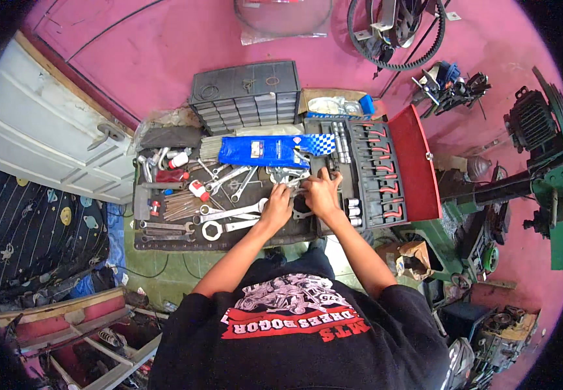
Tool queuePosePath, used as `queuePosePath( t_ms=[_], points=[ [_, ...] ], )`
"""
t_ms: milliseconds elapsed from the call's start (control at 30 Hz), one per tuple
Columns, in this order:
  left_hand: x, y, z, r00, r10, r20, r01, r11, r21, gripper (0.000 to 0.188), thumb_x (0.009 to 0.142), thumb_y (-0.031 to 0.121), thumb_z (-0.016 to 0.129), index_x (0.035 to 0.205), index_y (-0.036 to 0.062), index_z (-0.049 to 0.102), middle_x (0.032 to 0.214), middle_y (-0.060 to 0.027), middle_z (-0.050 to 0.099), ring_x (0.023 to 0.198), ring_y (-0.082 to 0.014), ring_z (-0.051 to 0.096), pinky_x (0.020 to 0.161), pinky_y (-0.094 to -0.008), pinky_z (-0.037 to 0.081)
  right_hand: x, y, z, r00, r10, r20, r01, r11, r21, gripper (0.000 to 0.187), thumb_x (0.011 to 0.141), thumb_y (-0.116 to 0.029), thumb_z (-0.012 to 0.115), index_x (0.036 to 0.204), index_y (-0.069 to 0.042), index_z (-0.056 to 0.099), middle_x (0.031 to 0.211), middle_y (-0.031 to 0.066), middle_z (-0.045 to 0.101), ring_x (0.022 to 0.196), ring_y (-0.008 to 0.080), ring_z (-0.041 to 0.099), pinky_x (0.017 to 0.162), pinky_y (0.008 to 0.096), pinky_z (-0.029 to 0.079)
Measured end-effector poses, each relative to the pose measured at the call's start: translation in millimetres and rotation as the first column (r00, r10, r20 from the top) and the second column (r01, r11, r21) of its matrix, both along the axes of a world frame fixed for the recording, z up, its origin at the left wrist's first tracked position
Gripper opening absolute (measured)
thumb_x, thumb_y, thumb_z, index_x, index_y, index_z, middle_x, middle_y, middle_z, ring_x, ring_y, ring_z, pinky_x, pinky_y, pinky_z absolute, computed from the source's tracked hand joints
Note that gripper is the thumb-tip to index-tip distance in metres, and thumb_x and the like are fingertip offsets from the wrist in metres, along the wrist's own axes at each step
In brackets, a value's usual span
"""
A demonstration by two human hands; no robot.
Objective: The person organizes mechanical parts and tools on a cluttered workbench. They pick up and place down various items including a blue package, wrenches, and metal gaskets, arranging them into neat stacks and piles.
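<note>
My left hand [277,209] is closed, its fingertips pressed together at the near edge of a silver metal part [288,174]. Just right of it, my right hand [323,195] bends its fingers inward beside the same part. What either set of fingers grips is too small and hidden to make out. Directly beyond lies a blue plastic packet [262,151] with a checkered end. A large combination wrench [232,211] rests left of my left hand, with a ring-ended wrench [212,230] nearer to me.
An open red toolbox [416,170] with red-handled tools stands at the right. A grey drawer cabinet [245,97] is behind the bench mat [229,242]. Loose screwdrivers, sockets and small bottles [198,190] crowd the left side. A green machine [427,237] stands farther right.
</note>
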State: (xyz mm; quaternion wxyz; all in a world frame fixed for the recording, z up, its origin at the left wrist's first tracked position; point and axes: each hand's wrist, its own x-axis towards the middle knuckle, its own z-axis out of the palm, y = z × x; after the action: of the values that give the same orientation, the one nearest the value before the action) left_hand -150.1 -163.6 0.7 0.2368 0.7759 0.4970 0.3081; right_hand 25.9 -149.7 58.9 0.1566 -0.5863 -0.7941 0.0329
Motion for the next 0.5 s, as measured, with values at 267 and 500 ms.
queuePosePath(
  t_ms=[267,500],
  points=[
    [-9,44,73,0.993,0.034,-0.117,-0.010,0.980,0.200,0.034,0.075,0.004,0.074,0.109,0.0016,0.071,0.110,-0.0127,0.065,0.113,-0.0344,0.057,0.094,-0.0443,0.053,-6,29,33,0.994,-0.080,-0.068,0.090,0.981,0.170,0.021,0.071,-0.015,0.075,0.090,-0.017,0.080,0.093,-0.0004,0.072,0.113,0.0287,0.056,0.102,0.0634,0.031],
    [-16,115,183,0.968,0.163,-0.193,-0.006,0.778,0.628,0.026,0.079,0.015,0.075,0.104,0.0079,0.076,0.103,-0.0069,0.068,0.110,-0.0290,0.057,0.093,-0.0469,0.042,-23,79,147,0.988,-0.094,-0.119,0.141,0.857,0.496,0.013,0.074,-0.018,0.075,0.086,-0.017,0.078,0.094,-0.0007,0.070,0.107,0.0294,0.056,0.099,0.0619,0.034]
  ],
)
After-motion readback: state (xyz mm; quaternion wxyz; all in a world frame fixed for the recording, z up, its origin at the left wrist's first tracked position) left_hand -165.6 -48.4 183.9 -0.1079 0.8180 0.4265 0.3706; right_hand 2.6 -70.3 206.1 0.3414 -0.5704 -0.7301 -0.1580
